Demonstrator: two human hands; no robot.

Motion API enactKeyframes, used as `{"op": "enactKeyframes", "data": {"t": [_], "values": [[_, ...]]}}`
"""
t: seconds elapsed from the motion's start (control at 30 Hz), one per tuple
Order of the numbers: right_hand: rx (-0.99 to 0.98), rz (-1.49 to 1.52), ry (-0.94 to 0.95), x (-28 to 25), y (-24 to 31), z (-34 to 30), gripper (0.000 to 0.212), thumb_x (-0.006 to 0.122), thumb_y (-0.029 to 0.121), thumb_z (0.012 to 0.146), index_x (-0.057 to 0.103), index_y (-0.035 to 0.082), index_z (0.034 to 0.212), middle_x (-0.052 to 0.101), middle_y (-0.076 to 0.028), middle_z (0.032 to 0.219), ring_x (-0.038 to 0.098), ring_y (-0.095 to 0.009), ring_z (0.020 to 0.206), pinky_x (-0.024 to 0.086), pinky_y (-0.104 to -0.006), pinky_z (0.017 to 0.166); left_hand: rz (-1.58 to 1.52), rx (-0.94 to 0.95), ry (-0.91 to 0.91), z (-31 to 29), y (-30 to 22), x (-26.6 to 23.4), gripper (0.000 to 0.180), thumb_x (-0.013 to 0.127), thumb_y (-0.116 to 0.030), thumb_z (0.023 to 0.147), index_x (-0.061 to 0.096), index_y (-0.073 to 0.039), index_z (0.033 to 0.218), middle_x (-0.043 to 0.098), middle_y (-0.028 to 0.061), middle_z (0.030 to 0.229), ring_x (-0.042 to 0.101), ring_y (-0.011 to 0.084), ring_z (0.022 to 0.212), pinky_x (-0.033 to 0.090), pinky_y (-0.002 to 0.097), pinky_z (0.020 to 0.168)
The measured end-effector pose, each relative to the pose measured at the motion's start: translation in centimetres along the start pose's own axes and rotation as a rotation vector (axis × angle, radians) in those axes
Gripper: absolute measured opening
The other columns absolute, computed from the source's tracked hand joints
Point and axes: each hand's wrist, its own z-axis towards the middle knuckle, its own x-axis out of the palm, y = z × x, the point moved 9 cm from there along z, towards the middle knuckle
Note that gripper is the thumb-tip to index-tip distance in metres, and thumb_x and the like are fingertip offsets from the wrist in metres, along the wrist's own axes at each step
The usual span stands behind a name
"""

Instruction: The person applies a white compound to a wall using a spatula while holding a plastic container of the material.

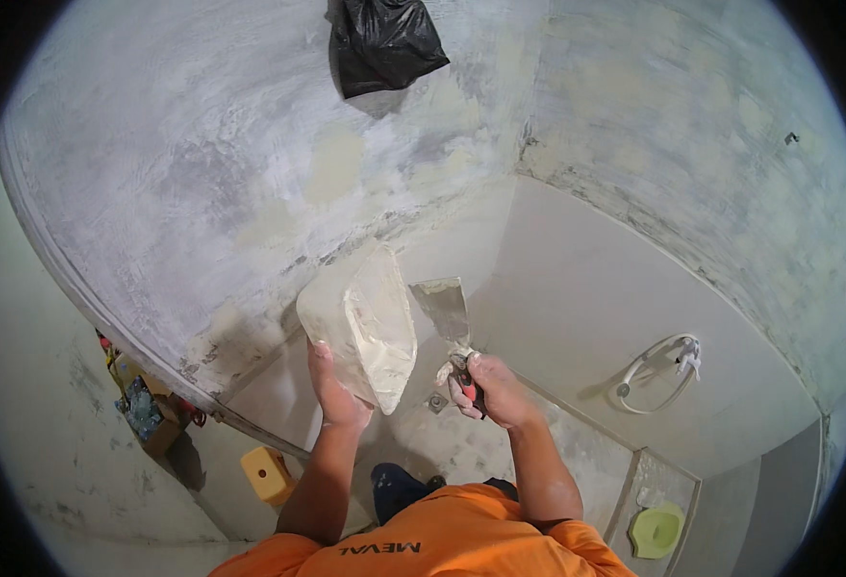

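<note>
Right hand [496,389] curled round a scraper [445,306], left hand [339,392] clasping a tub [330,310], I judge the wall [278,144] part-coated, grey patches [213,165] left.

High at the far middle, can see a crumpled black plastic bag [387,48] hanging. To the right, can make out a looped white hose [638,364] hung by a white fitting [689,357]. Near right, shows a pale green plastic basin [656,532]; near left, a yellow-orange plastic stool [267,475] with a hole on top. Farther left, can spot an open brown cardboard box [164,432].
</note>
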Motion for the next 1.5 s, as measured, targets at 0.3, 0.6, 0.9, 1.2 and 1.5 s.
{"op": "enactKeyframes", "data": {"t": [0.3, 0.6, 0.9, 1.2, 1.5], "values": [[-0.009, -0.039, -0.051, -0.6, -1.7, -0.3, 0.052, 0.036, 0.043, 0.109, 0.064, 0.0, 0.103, 0.047, 0.001, 0.061, 0.042, -0.008, 0.049, 0.035, -0.0233, 0.046, 0.029, -0.029, -0.017, 0.2, 0.5, 0.6, 0.077, 0.038, -0.06, 0.1, 0.029, -0.005, 0.153, 0.04, 0.0152, 0.152, 0.043, 0.034, 0.137, 0.038, 0.0473, 0.113], [-0.017, -0.139, -0.022, -0.3, -2.7, 0.1, 0.051, 0.039, 0.046, 0.107, 0.062, 0.003, 0.095, 0.047, 0.002, 0.062, 0.042, -0.007, 0.052, 0.034, -0.0237, 0.046, -0.015, -0.071, -0.059, -0.4, 1.3, -0.6, 0.08, 0.04, -0.063, 0.098, 0.031, -0.006, 0.153, 0.043, 0.0154, 0.15, 0.045, 0.0347, 0.136, 0.039, 0.0482, 0.112], [-0.071, -0.436, -0.186, -1.2, -2.6, 1.1, 0.045, 0.042, 0.04, 0.107, 0.063, 0.0, 0.099, 0.045, 0.002, 0.061, 0.04, -0.008, 0.054, 0.036, -0.0278, 0.052, -0.036, -0.069, -0.092, -1.4, 1.4, -0.1, 0.057, 0.052, -0.035, 0.1, 0.035, -0.007, 0.147, 0.048, 0.0153, 0.138, 0.054, 0.03, 0.125, 0.049, 0.0447, 0.101], [-0.103, -0.622, -0.342, -1.8, -4.5, 2.4, 0.045, 0.042, 0.034, 0.106, 0.06, -0.004, 0.091, 0.05, -0.014, 0.062, 0.051, -0.026, 0.058, 0.043, -0.0397, 0.06, 0.045, -0.133, -0.102, -2.2, 1.4, 0.4, 0.064, 0.048, -0.047, 0.101, 0.034, -0.005, 0.147, 0.05, 0.0165, 0.137, 0.054, 0.0318, 0.125, 0.049, 0.0467, 0.101], [-0.122, -0.888, -0.47, -4.9, -6.7, 3.3, 0.041, 0.052, 0.033, 0.101, 0.058, -0.002, 0.082, 0.056, -0.016, 0.064, 0.055, -0.024, 0.059, 0.045, -0.0394, 0.06, 0.126, -0.003, -0.105, -2.0, -2.3, -0.7, 0.068, 0.041, -0.053, 0.102, 0.032, -0.007, 0.151, 0.044, 0.0165, 0.148, 0.047, 0.0353, 0.133, 0.039, 0.0493, 0.111]]}}
